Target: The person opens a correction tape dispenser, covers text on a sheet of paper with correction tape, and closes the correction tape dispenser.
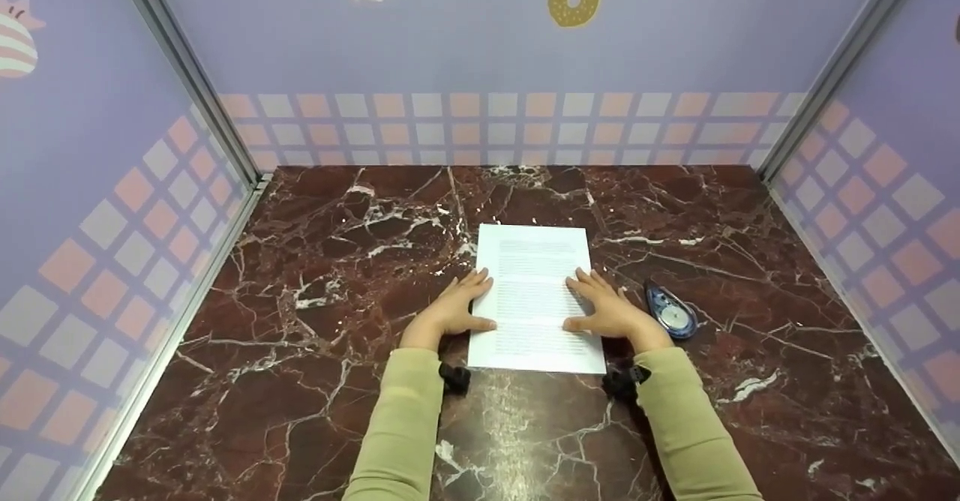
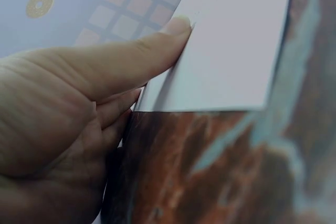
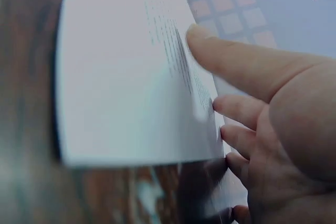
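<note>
A printed white sheet of paper lies upright to the view on the dark marbled table. My left hand touches its left edge, thumb and fingertips resting on the sheet, fingers spread. On the opposite edge, my right hand rests in the same way. In the left wrist view the thumb of the left hand lies on the paper. The right wrist view has the right hand with its thumb over the paper and the other fingertips along its edge.
A blue and white correction-tape-like object lies just right of my right hand. The marbled table is bounded by patterned panels at the back and both sides.
</note>
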A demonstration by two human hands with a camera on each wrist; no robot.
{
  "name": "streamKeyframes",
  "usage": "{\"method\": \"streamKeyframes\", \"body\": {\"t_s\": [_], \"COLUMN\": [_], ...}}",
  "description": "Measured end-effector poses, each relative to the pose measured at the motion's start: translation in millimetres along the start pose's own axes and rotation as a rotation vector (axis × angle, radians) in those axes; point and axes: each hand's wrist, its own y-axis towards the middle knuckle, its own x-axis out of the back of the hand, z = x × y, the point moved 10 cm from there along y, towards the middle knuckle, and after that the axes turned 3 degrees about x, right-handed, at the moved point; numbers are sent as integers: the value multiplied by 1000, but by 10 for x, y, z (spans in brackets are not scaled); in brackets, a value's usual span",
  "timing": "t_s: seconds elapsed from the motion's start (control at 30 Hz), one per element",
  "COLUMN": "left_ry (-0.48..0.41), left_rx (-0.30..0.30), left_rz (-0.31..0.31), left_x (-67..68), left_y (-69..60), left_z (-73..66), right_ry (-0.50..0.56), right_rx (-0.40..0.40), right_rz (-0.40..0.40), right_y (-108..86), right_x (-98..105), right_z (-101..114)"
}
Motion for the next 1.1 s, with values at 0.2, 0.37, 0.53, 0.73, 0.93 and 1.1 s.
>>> {"method": "streamKeyframes", "body": {"t_s": [0.2, 0.37, 0.53, 0.73, 0.93, 1.1], "left_ry": [-21, -9, -4, -11, -3, -9], "left_rx": [-9, -21, -33, -36, -44, -36], "left_rz": [-7, -6, -13, -16, -15, -17], "left_x": [-1, -20, -5, 9, 10, 7], "left_y": [-7, 1, 7, -4, -7, -7], "left_z": [10, 15, 8, -1, -21, -18], "right_ry": [71, 116, 120, 82, 68, 22], "right_rx": [18, -46, -200, -440, -613, -648], "right_rz": [-115, -286, -413, -417, -249, -178], "right_y": [-50, -143, -311, -561, -721, -755], "right_x": [155, 443, 740, 901, 813, 753], "right_z": [5, -34, -222, -547, -780, -843]}}
